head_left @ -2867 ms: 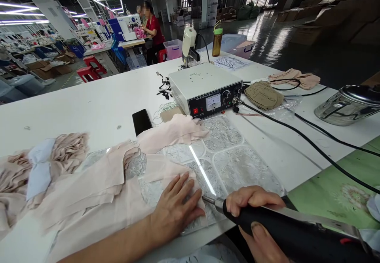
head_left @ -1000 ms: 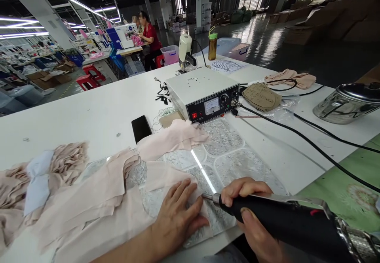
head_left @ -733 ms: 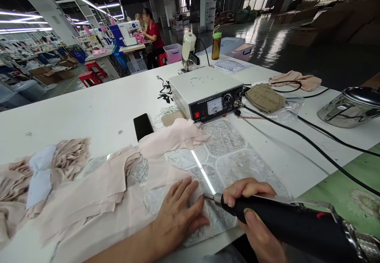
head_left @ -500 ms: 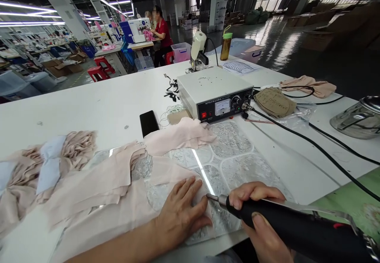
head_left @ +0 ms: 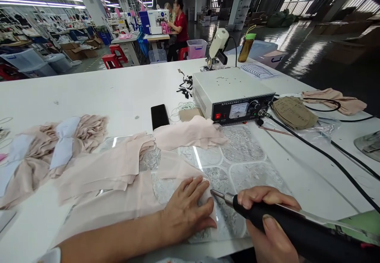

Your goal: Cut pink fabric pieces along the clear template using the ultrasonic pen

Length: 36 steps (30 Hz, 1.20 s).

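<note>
My left hand [head_left: 187,207] lies flat, fingers stretched out, on a pale pink piece of fabric [head_left: 178,167]. Beneath it is a glossy marbled sheet [head_left: 242,148] with rounded panels. My right hand [head_left: 268,196] is wrapped round a thick black handheld ultrasonic tool [head_left: 301,229]. The tool's slim metal tip points left, at the fabric edge beside my left fingertips; whether it touches the cloth I cannot tell. More pink pieces lie in a layered stack [head_left: 101,170] to the left, and another folded pile [head_left: 190,133] sits at the sheet's far edge.
A control box [head_left: 234,93] with a dial stands behind the sheet, its black cable [head_left: 314,152] crossing the table's right side. A phone [head_left: 159,116], tied fabric bundles [head_left: 63,140], brown card templates [head_left: 293,112] and a bottle [head_left: 246,49] are around. A person in red [head_left: 180,27] sits far back.
The view has swung slightly, so the scene sits further right. Both hands keep their holds, and the tool tip stays beside the left fingers at the fabric edge.
</note>
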Each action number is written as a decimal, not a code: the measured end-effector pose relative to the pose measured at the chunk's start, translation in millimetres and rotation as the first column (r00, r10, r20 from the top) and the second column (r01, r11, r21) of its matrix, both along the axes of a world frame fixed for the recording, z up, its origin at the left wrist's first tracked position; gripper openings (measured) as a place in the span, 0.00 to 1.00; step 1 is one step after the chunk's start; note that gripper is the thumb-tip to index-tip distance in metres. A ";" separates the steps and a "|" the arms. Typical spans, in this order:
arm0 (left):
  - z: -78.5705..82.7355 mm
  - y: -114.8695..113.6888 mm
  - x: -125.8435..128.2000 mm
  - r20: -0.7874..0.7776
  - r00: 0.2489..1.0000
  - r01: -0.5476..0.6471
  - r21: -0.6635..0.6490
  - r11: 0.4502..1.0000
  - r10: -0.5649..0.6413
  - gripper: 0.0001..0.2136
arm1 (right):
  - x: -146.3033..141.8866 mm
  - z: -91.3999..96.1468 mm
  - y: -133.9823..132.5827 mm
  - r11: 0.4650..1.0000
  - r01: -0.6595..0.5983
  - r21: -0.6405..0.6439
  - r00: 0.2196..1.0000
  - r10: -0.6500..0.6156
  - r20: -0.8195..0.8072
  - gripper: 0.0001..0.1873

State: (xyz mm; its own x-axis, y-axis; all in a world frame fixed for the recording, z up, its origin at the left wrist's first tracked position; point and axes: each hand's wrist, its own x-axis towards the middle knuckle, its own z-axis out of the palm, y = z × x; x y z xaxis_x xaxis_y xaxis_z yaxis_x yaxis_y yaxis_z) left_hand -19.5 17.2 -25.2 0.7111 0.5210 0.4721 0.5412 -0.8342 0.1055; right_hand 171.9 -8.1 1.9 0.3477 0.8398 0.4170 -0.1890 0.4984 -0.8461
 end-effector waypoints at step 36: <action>-2.5 -1.3 -1.1 -0.025 1.000 -0.001 -0.018 1.000 0.001 0.20 | -4.3 0.0 6.4 1.000 0.023 -0.002 1.000 -0.023 -0.011 0.05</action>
